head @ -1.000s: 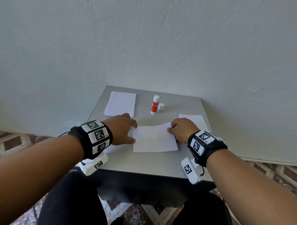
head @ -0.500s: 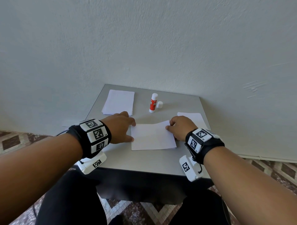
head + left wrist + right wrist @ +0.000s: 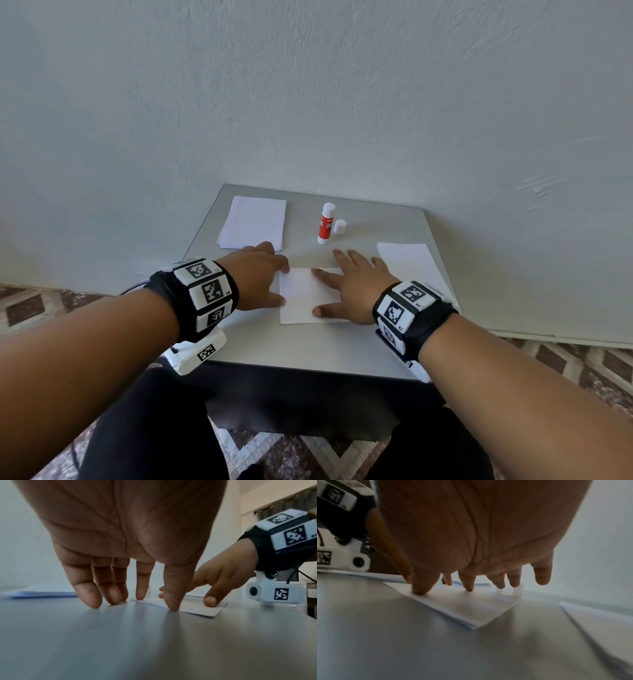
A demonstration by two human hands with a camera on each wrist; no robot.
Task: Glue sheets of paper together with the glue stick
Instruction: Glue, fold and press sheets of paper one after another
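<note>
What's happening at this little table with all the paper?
A person is gluing paper sheets together. Right now the right hand lies flat, fingers spread, pressing on the sheets in the middle of the grey table, while the left hand steadies their left edge with its fingertips. The glue stick stands untouched further back, its cap off beside it. A stack of paper waits at back left, another sheet at right.

Bare table [image 3: 301, 346] nearest; glue stick [image 3: 325, 223] and cap [image 3: 340, 227] stand beyond the hands
</note>
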